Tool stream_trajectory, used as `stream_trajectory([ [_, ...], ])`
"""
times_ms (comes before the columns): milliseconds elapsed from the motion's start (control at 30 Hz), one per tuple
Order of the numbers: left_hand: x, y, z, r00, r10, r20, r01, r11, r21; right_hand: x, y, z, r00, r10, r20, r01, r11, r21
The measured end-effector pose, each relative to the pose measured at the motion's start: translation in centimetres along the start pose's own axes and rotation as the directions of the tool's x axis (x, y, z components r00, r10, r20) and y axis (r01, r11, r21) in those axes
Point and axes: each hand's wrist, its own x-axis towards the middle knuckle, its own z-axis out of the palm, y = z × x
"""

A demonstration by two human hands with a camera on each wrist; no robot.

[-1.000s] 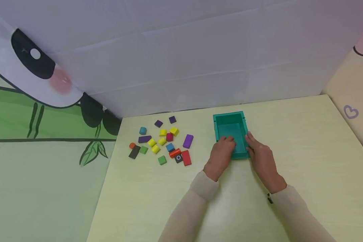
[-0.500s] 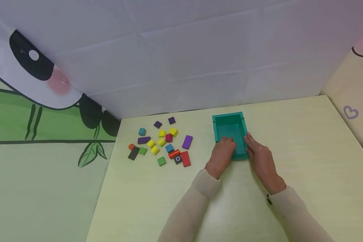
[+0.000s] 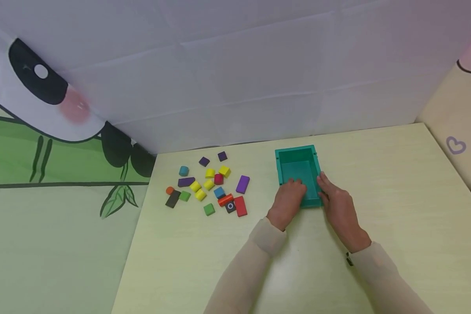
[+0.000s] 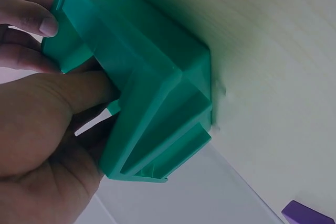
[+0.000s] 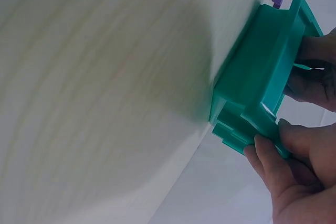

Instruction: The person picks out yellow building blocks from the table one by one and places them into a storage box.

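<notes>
A green open-topped box point(image 3: 297, 158) sits on the table between the hands. My left hand point(image 3: 288, 201) reaches over its near left side, thumb and fingers dipping inside. In the left wrist view the wall of the box point(image 4: 134, 51) hides those fingertips, so whether they pinch anything is unseen. My right hand point(image 3: 343, 213) grips the box's right side near the front corner. The right wrist view shows the right hand's thumb and fingers point(image 5: 266, 156) about the wall of the box point(image 5: 252, 72).
Several coloured blocks lie scattered left of the box, among them a purple block point(image 3: 243, 184), a red block point(image 3: 240, 206), a yellow block point(image 3: 224, 171) and a black block point(image 3: 173, 199). A pale wall cloth point(image 3: 239, 117) stands behind the table point(image 3: 188, 261).
The view has shifted very slightly. Both hands and the box stay in the same place, and the blocks lie as before.
</notes>
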Motion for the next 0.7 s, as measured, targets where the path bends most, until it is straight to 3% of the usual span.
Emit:
stream_trajectory([
  [700, 0.15, 0.26, -0.45, 0.999, -0.023, 0.032, 0.022, 0.999, 0.037, -0.06, 0.12, 0.06, 1.000, -0.006, -0.008, 0.006, 1.000, 0.005],
])
